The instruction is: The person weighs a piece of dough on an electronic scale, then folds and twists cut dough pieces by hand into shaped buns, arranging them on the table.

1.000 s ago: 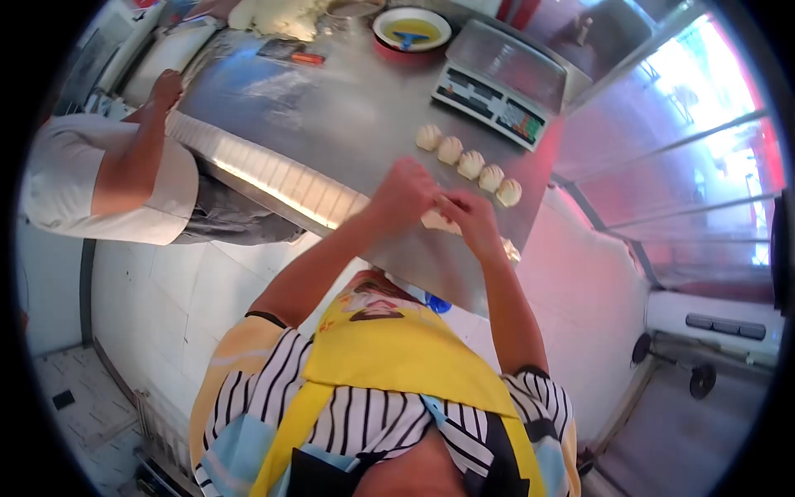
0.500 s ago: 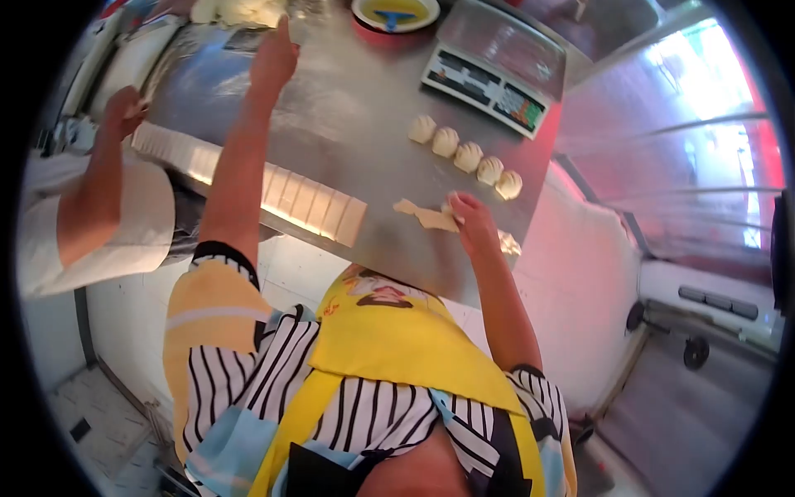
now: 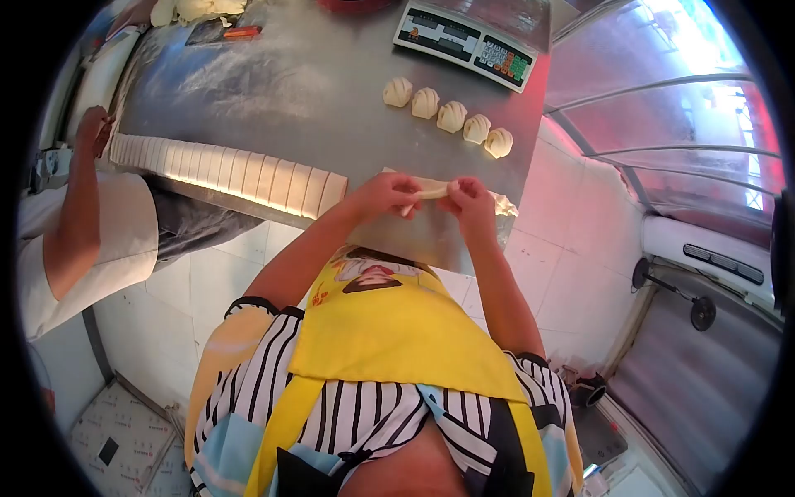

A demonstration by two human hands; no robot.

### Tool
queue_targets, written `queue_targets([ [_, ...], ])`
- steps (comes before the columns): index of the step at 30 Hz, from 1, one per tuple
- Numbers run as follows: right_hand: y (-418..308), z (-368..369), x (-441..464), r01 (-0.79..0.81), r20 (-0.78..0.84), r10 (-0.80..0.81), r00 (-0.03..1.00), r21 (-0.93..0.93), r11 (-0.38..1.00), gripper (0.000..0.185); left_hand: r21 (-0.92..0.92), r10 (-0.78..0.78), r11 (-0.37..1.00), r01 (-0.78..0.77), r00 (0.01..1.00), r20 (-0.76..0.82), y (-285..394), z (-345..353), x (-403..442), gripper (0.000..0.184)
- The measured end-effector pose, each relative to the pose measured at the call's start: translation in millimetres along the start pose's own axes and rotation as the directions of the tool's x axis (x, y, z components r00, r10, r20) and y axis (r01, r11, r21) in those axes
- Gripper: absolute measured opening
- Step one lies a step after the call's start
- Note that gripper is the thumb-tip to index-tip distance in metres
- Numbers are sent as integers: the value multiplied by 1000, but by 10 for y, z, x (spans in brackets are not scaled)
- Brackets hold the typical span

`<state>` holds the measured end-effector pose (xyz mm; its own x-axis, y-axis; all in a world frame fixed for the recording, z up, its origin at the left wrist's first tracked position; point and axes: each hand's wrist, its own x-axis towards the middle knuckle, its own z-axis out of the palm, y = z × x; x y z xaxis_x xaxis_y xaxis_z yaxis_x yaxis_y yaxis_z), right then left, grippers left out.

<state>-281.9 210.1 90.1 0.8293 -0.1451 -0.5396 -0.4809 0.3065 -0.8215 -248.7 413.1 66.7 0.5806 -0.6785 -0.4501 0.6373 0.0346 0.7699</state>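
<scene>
Cream dough strip point(image 3: 433, 194), left hand point(image 3: 379, 197) and right hand point(image 3: 474, 209) gripping it in closed pinches, five buns point(image 3: 451, 117) on bench point(image 3: 323, 95).

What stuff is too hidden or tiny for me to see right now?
- Head view: part of the dough strip, hidden by the left hand and right hand.
- Head view: inside the red bowl, cut off by the top edge.
- Head view: button labels on the scale, too small.
- Head view: the other person's head, cut off at the dark left rim.
</scene>
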Motion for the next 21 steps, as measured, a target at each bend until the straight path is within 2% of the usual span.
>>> queue_targets([
  [3, 416, -241, -70, 35, 54, -22, 998, -265, 964, 9, 77, -61, 994, 74, 987, -152, -315, -54, -70, 17],
  [4, 531, -293, -52, 64, 93, -42, 995, -249, 966, 11, 203, -4, 978, 45, 981, -196, -377, -71, -61, 15],
  [6, 494, -241, -34, 116, 34, -112, 993, -395, 911, 12, 450, 125, 893, 4, 958, -257, -380, -86, -36, 14],
  [8, 480, -185, 85, 221, 25, -244, 969, -522, 824, 13, 491, 207, 871, 9, 899, -385, -289, -71, 53, 10],
  [9, 495, -165, 186, 300, 47, -335, 941, -574, 762, 14, 511, 249, 860, 14, 861, -444, -239, -74, 99, 9],
  [10, 518, -146, 279, 372, 75, -420, 904, -622, 689, 15, 615, 335, 789, 5, 835, -436, -244, -129, 161, 9],
  [12, 621, -122, 445, 387, 151, -488, 859, -817, 427, 16, 793, 496, 609, 3, 779, -384, -318, -244, 299, 10],
  [13, 672, -126, 502, 378, 197, -511, 837, -883, 278, 17, 824, 511, 564, 50, 763, -396, -374, -272, 346, 10],
  [15, 686, -102, 526, 428, 285, -581, 762, -896, 122, 19, 871, 541, 469, 147, 731, -415, -430, -275, 401, 13],
  [16, 690, -88, 535, 446, 332, -609, 720, -894, 40, 20, 871, 537, 465, 159, 731, -420, -451, -292, 417, 14],
  [19, 537, 2, 409, 483, 373, -665, 647, -875, -21, 19, 871, 538, 455, 184, 723, -433, -452, -272, 416, 20],
  [21, 610, 62, 430, 588, 461, -600, 654, -809, 20, 17, 872, 559, 447, 198, 699, -445, -406, -237, 371, 25],
])
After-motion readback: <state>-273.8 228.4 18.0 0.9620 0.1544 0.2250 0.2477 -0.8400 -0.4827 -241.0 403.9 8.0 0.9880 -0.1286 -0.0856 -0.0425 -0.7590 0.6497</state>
